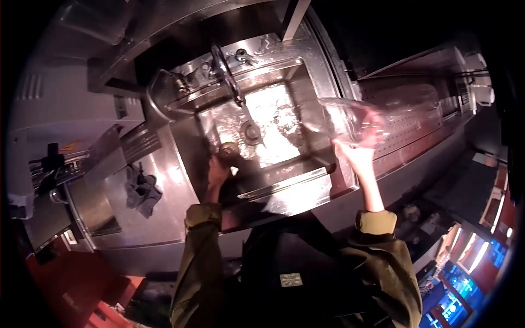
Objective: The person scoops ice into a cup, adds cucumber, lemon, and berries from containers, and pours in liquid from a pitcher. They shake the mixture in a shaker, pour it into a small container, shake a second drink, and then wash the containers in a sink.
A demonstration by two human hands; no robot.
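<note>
My right hand grips a clear, see-through container above the right rim of the metal sink. My left hand is low in the sink's left side, its fingers at a round brownish object whose details are dark. From the curved faucet, water falls toward the round drain. Bright light reflects off the wet sink floor.
A dark crumpled cloth lies on the steel counter to the left. Right of the sink is a perforated metal surface. A faucet knob stands at the back. Shelving and a metal post rise behind.
</note>
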